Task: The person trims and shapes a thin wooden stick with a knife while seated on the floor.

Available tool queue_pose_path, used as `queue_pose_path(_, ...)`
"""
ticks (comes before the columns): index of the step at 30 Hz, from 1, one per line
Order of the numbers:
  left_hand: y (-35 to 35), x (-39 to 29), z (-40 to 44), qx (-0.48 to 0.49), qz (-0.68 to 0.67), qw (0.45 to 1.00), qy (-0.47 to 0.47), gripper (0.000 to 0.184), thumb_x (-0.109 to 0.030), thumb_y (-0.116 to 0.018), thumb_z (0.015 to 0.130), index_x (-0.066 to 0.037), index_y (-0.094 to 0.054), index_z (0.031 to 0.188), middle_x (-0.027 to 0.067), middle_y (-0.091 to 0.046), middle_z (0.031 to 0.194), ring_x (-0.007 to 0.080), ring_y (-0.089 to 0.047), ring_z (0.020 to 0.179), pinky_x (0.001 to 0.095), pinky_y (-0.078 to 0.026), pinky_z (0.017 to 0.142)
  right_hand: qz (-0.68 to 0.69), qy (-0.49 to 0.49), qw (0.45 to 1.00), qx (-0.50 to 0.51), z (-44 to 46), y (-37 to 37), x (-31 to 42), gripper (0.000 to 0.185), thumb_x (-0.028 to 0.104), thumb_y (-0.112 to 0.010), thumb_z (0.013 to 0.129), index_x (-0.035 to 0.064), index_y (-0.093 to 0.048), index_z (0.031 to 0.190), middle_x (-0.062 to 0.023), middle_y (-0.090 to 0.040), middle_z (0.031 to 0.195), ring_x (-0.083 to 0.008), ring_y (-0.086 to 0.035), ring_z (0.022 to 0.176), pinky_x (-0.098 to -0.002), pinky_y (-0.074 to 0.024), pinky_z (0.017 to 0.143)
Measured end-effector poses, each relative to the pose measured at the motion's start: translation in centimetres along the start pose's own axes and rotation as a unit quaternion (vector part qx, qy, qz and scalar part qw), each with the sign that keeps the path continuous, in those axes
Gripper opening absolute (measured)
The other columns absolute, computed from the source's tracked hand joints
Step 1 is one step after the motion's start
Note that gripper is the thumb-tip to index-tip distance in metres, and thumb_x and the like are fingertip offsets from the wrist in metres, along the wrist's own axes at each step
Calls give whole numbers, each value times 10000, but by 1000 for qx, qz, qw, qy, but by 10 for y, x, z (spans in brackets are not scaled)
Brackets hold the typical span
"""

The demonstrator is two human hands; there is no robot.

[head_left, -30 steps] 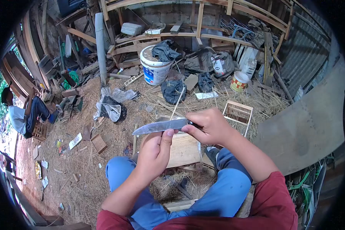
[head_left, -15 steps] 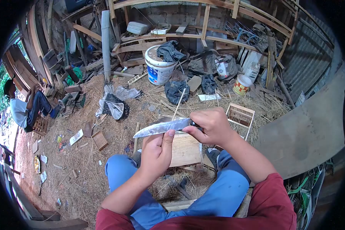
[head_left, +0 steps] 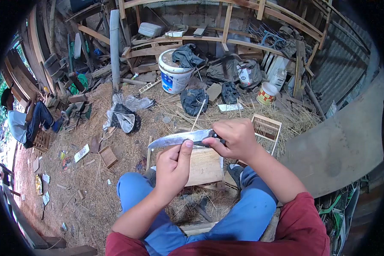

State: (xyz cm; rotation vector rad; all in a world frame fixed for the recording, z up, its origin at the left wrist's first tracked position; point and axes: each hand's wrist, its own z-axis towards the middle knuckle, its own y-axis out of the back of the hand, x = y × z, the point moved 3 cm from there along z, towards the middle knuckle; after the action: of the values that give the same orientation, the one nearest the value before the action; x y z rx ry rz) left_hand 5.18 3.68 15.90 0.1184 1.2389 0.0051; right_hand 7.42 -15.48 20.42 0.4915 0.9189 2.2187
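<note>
Cluttered floor point(head_left: 89, 192) of a shed, strewn with shavings and straw; wooden rails point(head_left: 192, 39) run along its far edge, and a curved sheet point(head_left: 337, 141) stands at its right edge. Near the far edge is a white bucket point(head_left: 175, 81). Dark plastic point(head_left: 187, 56) drapes the right side of its rim; the grey-brown surface within the rim may be lid or fill, which cannot be told. Right of the bucket stand two black bags point(head_left: 194, 101), contents hidden, and a patterned tub point(head_left: 267, 94), whose pale top does not reveal whether it is covered. Nearer the sheet's left edge lies a barred cage point(head_left: 266, 120); straw shows between its bars. Toward the floor's left edge, a shallow wooden box point(head_left: 108, 157) lies with its brown inner face exposed. Beyond it, a seated person point(head_left: 19, 123) occupies the left edge.

Foreground: the knife point(head_left: 179, 138) appears over the far edge of a pale board point(head_left: 204, 167), blade pointing left. Right hand point(head_left: 234, 138): fingers clamped on the handle. Left hand point(head_left: 173, 166): thumb against the blade's lower edge, fingers curled, their grip hidden. A thin stick point(head_left: 199, 115) rises from behind the blade.
</note>
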Motion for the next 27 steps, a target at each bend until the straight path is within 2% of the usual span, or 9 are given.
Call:
queue_pose_path(3,2,6,0,-1,-15,999,37,411,-257,-575,1058,46,-595,781,45,-494,613,74,-404,613,321,-344,540,-8,-3,1000,-6,2,0,2,434,451,-728,872,100,-564,677,-62,-587,603,-262,-613,524,-382,-449,463)
queue_pose_path(7,5,5,4,-25,-9,999,23,423,-257,-586,1054,34,-587,747,19,-489,614,65,-390,621,314,-339,538,-21,-8,1000,-15,6,1,4,437,447,-723,879,101,-555,671,-65,-590,604,-260,-616,525,-383,-449,460)
queue_pose_path(11,1,4,7,-3,-48,999,18,308,-222,-554,1063,14,-581,867,-1,-495,682,57,-405,649,294,-364,568,-15,-17,1000,-5,5,-11,0,449,449,-713,888,94,-547,668,-76,-592,606,-273,-616,525,-391,-452,461)
queue_pose_path(13,2,3,7,5,-77,997,11,259,-202,-533,1068,8,-573,922,-3,-498,705,57,-414,655,287,-374,580,11,-22,1000,3,4,-16,-2,433,355,-750,854,68,-491,658,-104,-499,577,-314,-558,509,-409,-408,461)
queue_pose_path(16,9,16,6,56,-81,992,73,186,-161,-483,1066,1,-560,1022,-4,-525,744,76,-457,659,288,-400,600,37,-26,999,17,4,-18,-5,430,348,-738,865,67,-485,660,-110,-498,579,-319,-557,509,-414,-409,464)
queue_pose_path(19,10,17,8,69,-46,996,38,185,-147,-459,1053,0,-566,1015,5,-521,722,102,-478,641,303,-409,597,43,-28,998,32,5,-17,-2,427,341,-730,874,64,-485,662,-113,-498,581,-320,-557,511,-419,-407,466)
queue_pose_path(22,10,14,10,81,-96,987,104,185,-144,-464,1042,9,-569,1030,45,-551,746,132,-535,685,330,-443,638,45,-21,998,44,6,-17,0,428,341,-723,883,60,-486,664,-115,-501,582,-322,-559,513,-421,-407,467)
queue_pose_path(24,12,17,11,78,-24,996,32,195,-142,-472,1039,24,-574,1045,92,-602,804,174,-586,744,352,-474,702,50,-23,998,44,5,-19,-2,426,342,-722,885,59,-490,668,-115,-506,585,-323,-561,515,-421,-411,470)
queue_pose_path(27,13,13,9,109,-16,992,62,219,-150,-476,1039,38,-588,1052,129,-639,866,222,-620,813,387,-487,777,52,-24,997,50,5,-19,-3,418,345,-720,888,58,-502,676,-114,-519,590,-323,-570,523,-424,-418,476)
